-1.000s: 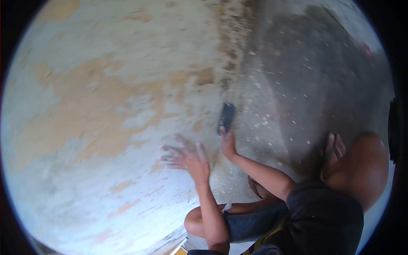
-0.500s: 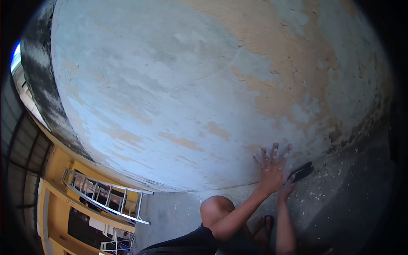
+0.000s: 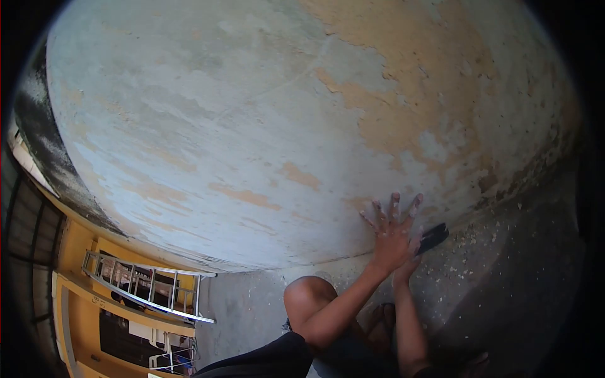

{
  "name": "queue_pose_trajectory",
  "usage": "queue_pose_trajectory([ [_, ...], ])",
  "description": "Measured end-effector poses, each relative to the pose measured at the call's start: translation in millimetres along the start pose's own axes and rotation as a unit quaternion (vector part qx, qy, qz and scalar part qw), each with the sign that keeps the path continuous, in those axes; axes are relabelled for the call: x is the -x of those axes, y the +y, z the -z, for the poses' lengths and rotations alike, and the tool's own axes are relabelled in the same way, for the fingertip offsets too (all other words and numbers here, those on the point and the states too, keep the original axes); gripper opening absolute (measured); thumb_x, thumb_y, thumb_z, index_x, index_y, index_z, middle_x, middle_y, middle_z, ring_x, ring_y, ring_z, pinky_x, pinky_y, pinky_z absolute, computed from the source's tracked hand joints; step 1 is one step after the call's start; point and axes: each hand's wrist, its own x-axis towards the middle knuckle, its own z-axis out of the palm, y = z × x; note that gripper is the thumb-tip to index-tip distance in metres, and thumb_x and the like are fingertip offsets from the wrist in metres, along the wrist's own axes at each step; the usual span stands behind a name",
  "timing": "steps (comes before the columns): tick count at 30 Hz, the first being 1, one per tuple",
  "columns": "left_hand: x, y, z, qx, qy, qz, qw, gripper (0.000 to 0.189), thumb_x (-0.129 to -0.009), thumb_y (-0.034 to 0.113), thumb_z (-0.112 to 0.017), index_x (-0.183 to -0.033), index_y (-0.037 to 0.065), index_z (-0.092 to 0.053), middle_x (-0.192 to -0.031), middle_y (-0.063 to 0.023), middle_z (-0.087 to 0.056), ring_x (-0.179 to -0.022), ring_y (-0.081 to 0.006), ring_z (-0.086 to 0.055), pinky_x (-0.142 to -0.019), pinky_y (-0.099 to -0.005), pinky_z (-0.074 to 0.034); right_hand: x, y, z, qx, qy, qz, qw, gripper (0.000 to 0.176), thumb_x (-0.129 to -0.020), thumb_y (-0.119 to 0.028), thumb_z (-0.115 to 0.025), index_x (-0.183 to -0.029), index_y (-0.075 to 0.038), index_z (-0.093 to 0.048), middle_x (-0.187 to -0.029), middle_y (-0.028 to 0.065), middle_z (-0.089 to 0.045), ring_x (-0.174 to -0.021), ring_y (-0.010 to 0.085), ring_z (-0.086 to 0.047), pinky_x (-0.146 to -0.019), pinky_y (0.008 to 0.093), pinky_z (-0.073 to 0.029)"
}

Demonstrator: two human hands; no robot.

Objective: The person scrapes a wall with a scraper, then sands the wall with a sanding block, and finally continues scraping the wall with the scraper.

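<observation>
My left hand (image 3: 392,236) lies with its fingers spread against the worn wall (image 3: 252,145), pale dust on the fingertips. Just below and to its right is my right hand (image 3: 405,269), partly hidden behind the left wrist. It is closed round a flat black scraper-like tool (image 3: 433,239), whose far end points toward the foot of the wall. Most of the right fingers are out of sight, and the tool's exact kind does not show. Beside both hands, the wall carries patches of peeled paint (image 3: 300,176).
Paint flakes (image 3: 463,239) are scattered on the concrete floor (image 3: 498,277) along the wall base. My bent knee (image 3: 309,295) and a sandalled foot (image 3: 381,321) are close below the hands. An aluminium ladder (image 3: 151,283) and a white chair (image 3: 161,353) stand at the lower left.
The whole scene has shifted up and left as the camera turned. My right hand and the black tool sit slightly closer to my left hand, which stays spread on the wall.
</observation>
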Motion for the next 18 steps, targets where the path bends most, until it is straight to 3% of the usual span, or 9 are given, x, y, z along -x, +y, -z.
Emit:
queue_pose_trajectory([
  [2,1,1,0,0.016,-0.01,0.007,1.0,0.071,-0.093,0.047,-0.054,-0.155,0.032,-0.023,-0.161,-0.0194,0.008,-0.14,-0.0558,0.019,-0.1,-0.0765,0.014,-34,51,19,-0.107,0.051,-0.175,0.977,0.068,-0.099,-0.049,-0.05,-0.132,0.011,-0.045,-0.13,0.0212,-0.056,-0.11,0.0295,-0.057,-0.096,0.04,-0.042],
  [3,0,-1,-2,-0.002,-0.007,0.008,1.0,0.071,-0.093,0.047,-0.055,-0.155,0.031,-0.023,-0.161,-0.0199,0.008,-0.14,-0.0562,0.019,-0.1,-0.0767,0.014,-50,40,20,-0.1,0.058,-0.169,0.979,0.068,-0.099,-0.049,-0.05,-0.132,0.011,-0.045,-0.13,0.0212,-0.056,-0.11,0.0295,-0.057,-0.096,0.04,-0.042],
  [5,4,-7,-5,-0.021,-0.017,0.011,1.0,0.072,-0.092,0.048,-0.055,-0.155,0.031,-0.024,-0.161,-0.0212,0.007,-0.139,-0.0572,0.018,-0.1,-0.0771,0.013,-61,4,23,-0.227,0.071,-0.23,0.944,0.067,-0.099,-0.05,-0.05,-0.13,0.009,-0.047,-0.126,0.0199,-0.057,-0.108,0.0293,-0.056,-0.097,0.0394,-0.04],
  [7,3,-6,-5,-0.028,-0.037,0.015,0.999,0.073,-0.092,0.05,-0.056,-0.155,0.03,-0.024,-0.16,-0.0229,0.007,-0.139,-0.0584,0.017,-0.1,-0.0772,0.012,-37,54,23,-0.03,0.082,-0.173,0.981,0.065,-0.098,-0.051,-0.051,-0.127,0.007,-0.05,-0.118,0.0172,-0.06,-0.103,0.0284,-0.056,-0.094,0.0388,-0.041],
  [8,5,-5,-5,-0.037,-0.051,0.024,0.998,0.074,-0.091,0.05,-0.056,-0.155,0.029,-0.024,-0.16,-0.0237,0.007,-0.139,-0.059,0.017,-0.1,-0.0769,0.011,-17,23,15,0.009,0.056,-0.162,0.985,0.064,-0.098,-0.052,-0.05,-0.123,0.007,-0.052,-0.112,0.017,-0.061,-0.101,0.0278,-0.055,-0.092,0.0379,-0.042],
  [10,3,0,1,-0.038,-0.004,0.006,0.999,0.076,-0.091,0.051,-0.056,-0.155,0.027,-0.022,-0.16,-0.0241,0.008,-0.138,-0.0598,0.018,-0.101,-0.0762,0.011,12,2,3,-0.022,0.027,-0.132,0.991,0.057,-0.101,-0.046,-0.046,-0.121,0.006,-0.053,-0.11,0.0174,-0.063,-0.1,0.0259,-0.056,-0.092,0.0365,-0.041],
  [15,2,4,13,-0.01,-0.065,0.011,0.998,0.076,-0.092,0.049,-0.055,-0.156,0.024,-0.021,-0.16,-0.0239,0.01,-0.138,-0.0563,0.022,-0.103,-0.0741,0.011,-37,-19,15,-0.053,0.128,-0.109,0.984,0.056,-0.102,-0.044,-0.045,-0.123,0.007,-0.051,-0.11,0.0195,-0.064,-0.102,0.0289,-0.06,-0.092,0.0368,-0.043],
  [17,5,4,15,-0.021,-0.079,0.009,0.997,0.077,-0.093,0.05,-0.054,-0.156,0.024,-0.018,-0.16,-0.0241,0.01,-0.139,-0.0551,0.021,-0.104,-0.0727,0.011,-36,-24,15,-0.019,0.11,-0.117,0.987,0.057,-0.102,-0.045,-0.045,-0.125,0.006,-0.05,-0.112,0.021,-0.064,-0.105,0.0309,-0.06,-0.092,0.0376,-0.043],
  [18,4,6,13,-0.033,-0.083,0.017,0.996,0.079,-0.093,0.05,-0.054,-0.157,0.024,-0.016,-0.16,-0.0244,0.011,-0.14,-0.0538,0.021,-0.105,-0.0713,0.011,-19,6,6,-0.001,0.106,-0.103,0.989,0.057,-0.102,-0.046,-0.045,-0.126,0.005,-0.05,-0.111,0.0219,-0.064,-0.105,0.0332,-0.061,-0.092,0.0386,-0.044],
])
